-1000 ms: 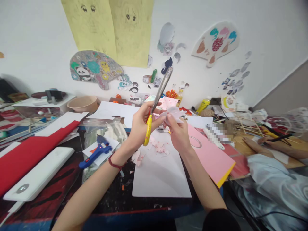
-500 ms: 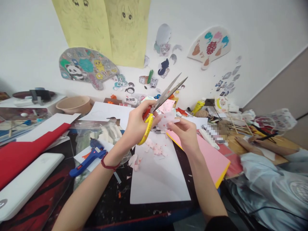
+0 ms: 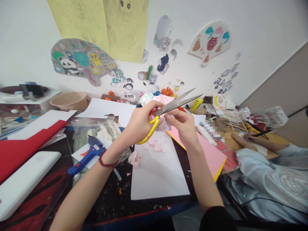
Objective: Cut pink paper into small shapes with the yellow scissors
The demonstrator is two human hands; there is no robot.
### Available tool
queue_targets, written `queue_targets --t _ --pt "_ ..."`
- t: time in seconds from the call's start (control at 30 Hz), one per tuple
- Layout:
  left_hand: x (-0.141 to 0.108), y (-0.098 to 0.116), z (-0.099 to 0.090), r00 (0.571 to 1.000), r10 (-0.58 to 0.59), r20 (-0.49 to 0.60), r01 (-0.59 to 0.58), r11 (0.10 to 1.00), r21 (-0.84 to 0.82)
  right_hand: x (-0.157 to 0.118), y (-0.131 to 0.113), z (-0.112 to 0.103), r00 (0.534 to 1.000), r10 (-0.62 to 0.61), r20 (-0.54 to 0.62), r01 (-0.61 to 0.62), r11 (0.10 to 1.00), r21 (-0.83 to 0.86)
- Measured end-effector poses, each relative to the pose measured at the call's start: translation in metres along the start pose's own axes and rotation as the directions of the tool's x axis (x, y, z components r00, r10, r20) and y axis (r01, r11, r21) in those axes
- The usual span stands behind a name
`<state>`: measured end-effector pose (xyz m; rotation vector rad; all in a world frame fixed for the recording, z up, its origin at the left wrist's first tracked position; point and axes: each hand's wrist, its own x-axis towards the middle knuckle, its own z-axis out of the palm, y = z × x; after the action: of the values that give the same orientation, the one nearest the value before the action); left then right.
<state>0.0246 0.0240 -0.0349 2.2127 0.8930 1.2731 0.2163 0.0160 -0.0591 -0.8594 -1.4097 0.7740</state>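
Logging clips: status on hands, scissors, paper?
Left hand holding scissors, blades apart. Right hand pinching pale paper, partly hidden. Pink scraps on white sheet below, clear of blades.

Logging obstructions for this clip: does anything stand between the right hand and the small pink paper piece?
Nothing visible does: the right hand directly pinches the small pink paper piece. The left hand holds open scissors, their blades above in the picture, not between.

A white fan (image 3: 208, 45) at far right is bearing a red 囍 sign (image 3: 212, 44). Farther left, a white label (image 3: 130, 96) is showing 开水.
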Motion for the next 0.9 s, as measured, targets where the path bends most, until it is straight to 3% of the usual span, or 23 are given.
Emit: queue_targets --t 0.17,0.27,0.33,0.43,0.53,0.77,0.9 --pt "0.001 -0.001 -0.003 1.000 -0.004 0.001 0.004 1.000 0.031 0.008 0.008 -0.009 0.986 -0.012 -0.169 0.025 0.997 0.076" --pt "0.002 -0.003 -0.006 0.999 -0.037 -0.027 0.037 0.999 0.032 0.008 0.019 -0.019 0.967 -0.006 -0.253 0.012 1.000 0.023" --pt "0.003 -0.006 -0.008 0.997 -0.056 -0.055 0.057 0.998 0.004 0.005 0.027 -0.023 0.976 0.050 -0.212 -0.066 0.996 -0.068" --pt "0.003 -0.009 -0.010 0.994 -0.062 -0.092 0.059 0.998 -0.037 -0.004 0.035 -0.024 0.987 0.154 -0.055 -0.160 0.978 -0.133" --pt "0.003 -0.011 -0.012 0.993 -0.054 -0.107 0.049 0.998 -0.047 -0.011 0.038 -0.022 0.978 0.204 0.044 -0.196 0.971 -0.139" --pt "0.003 -0.012 -0.014 0.998 -0.048 -0.040 0.047 0.999 -0.019 -0.003 0.026 -0.018 0.991 0.106 0.080 -0.112 0.992 0.065" --pt "0.003 -0.010 -0.012 1.000 -0.031 -0.006 0.031 0.999 0.026 0.002 0.013 -0.006 0.989 0.068 0.129 -0.062 0.997 -0.052"
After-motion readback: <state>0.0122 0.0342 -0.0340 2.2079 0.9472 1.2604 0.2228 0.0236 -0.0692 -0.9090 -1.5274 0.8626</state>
